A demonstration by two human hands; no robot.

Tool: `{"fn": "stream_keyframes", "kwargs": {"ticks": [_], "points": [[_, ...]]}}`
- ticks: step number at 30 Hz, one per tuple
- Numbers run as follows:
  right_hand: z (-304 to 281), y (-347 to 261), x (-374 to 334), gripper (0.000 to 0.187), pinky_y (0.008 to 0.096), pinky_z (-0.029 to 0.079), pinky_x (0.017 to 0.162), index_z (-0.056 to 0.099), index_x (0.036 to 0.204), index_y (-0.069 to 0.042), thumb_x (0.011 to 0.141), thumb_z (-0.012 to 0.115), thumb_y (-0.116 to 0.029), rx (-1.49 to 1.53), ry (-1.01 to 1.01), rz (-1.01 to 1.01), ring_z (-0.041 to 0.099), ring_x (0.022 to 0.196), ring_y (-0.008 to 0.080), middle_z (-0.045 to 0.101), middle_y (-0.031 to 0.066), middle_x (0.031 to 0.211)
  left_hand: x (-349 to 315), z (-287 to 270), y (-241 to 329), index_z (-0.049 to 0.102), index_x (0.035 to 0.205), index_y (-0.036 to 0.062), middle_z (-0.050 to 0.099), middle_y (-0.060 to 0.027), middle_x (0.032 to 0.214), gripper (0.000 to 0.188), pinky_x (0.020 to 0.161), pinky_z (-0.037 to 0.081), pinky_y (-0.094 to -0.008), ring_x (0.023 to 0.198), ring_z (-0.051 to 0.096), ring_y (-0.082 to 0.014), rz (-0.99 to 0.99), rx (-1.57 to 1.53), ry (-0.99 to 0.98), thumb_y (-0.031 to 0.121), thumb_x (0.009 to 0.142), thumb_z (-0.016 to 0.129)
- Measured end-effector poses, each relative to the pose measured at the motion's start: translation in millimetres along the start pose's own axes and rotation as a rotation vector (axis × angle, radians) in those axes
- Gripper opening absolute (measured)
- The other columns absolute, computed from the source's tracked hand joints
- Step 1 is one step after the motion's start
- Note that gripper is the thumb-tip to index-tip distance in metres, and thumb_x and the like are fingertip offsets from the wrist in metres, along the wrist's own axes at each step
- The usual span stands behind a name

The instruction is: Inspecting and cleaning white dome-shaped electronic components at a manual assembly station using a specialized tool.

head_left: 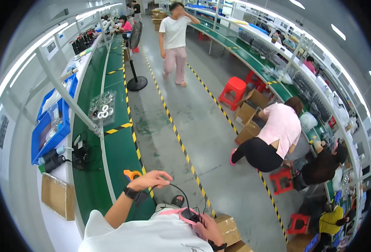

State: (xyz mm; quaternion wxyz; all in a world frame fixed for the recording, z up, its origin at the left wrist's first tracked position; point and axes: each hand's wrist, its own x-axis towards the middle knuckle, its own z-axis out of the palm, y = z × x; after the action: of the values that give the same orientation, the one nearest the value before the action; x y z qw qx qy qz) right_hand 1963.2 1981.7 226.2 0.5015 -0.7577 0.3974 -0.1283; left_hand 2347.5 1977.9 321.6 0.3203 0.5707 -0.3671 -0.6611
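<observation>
My left hand [151, 180] is raised over the near edge of the green bench, its fingers loosely bent and apart. A dark band with a small black unit [140, 196] is on that wrist. From near the hand, a black cable [183, 191] curves down to a small black device [189, 215] at my waist, beside a pink strap [178, 211]. My right hand [209, 230] is closed at the device's lower end, and part of its grip is hidden. An orange tool-like object [132, 174] lies on the bench just beyond my left hand.
Along my left runs a green bench [122, 155] with blue bins [47, 140], a clear tray of white rings [103, 110] and black cabled parts [81, 153]. Cardboard boxes [227, 229] stand by my right side. A person [175, 42] stands in the aisle, another [277, 130] bends over boxes.
</observation>
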Motion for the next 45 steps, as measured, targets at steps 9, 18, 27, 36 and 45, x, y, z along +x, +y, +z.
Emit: {"fn": "stream_keyframes", "kwargs": {"ticks": [9, 18, 27, 36, 45], "points": [[5, 8, -43, 0.057, 0.0424, 0.039, 0.106, 0.049, 0.137, -0.002, 0.091, 0.063, -0.033, 0.138, -0.169, 0.069, 0.047, 0.125, 0.0463, 0.05, 0.0319, 0.133, 26, 66, -24, 0.053, 0.128, 0.0024, 0.065, -0.0031, 0.085, 0.043, 0.073, 0.045, -0.0258, 0.077, 0.055, -0.0103, 0.016, 0.283, -0.371, 0.029, 0.095, 0.063], [5, -10, -104, 0.062, 0.0429, 0.039, 0.106, 0.049, 0.138, -0.003, 0.082, 0.072, -0.015, 0.142, 0.059, -0.162, 0.047, 0.126, 0.0433, 0.047, 0.0267, 0.135, 66, 191, -25, 0.051, 0.133, 0.0023, 0.062, -0.0029, 0.099, 0.04, 0.089, 0.044, -0.0276, 0.091, 0.055, -0.0101, -0.001, 0.163, -0.917, 0.022, 0.099, 0.057], [23, 67, -173, 0.034, 0.0335, 0.049, 0.094, 0.058, 0.128, 0.0, 0.096, 0.056, -0.013, 0.607, 0.225, 0.017, 0.062, 0.111, 0.0259, 0.061, 0.0142, 0.129, 96, 218, -134, 0.059, 0.122, 0.0023, 0.065, -0.0073, 0.102, 0.035, 0.089, 0.05, -0.0304, 0.097, 0.063, -0.0151, -0.311, 0.098, -0.492, 0.028, 0.1, 0.055], [131, 253, -250, 0.022, 0.0256, 0.051, 0.064, 0.066, 0.097, -0.001, 0.099, 0.051, -0.016, 1.091, 1.025, 0.669, 0.066, 0.074, 0.0132, 0.071, 0.0083, 0.088, 74, 114, -297, 0.062, 0.11, -0.0025, 0.069, -0.0131, 0.094, 0.035, 0.074, 0.055, -0.0311, 0.079, 0.068, -0.0198, -0.574, 0.406, -0.075, 0.028, 0.092, 0.061], [296, 335, -308, 0.026, 0.0383, 0.056, 0.07, 0.072, 0.087, -0.003, 0.085, 0.057, -0.025, 0.424, 0.57, 1.11, 0.071, 0.073, 0.0286, 0.072, 0.0136, 0.077, 72, 77, -369, 0.069, 0.1, -0.0008, 0.071, -0.01, 0.088, 0.032, 0.073, 0.052, -0.0318, 0.079, 0.064, -0.0168, -0.2, 0.759, -0.13, 0.028, 0.087, 0.067]]}}
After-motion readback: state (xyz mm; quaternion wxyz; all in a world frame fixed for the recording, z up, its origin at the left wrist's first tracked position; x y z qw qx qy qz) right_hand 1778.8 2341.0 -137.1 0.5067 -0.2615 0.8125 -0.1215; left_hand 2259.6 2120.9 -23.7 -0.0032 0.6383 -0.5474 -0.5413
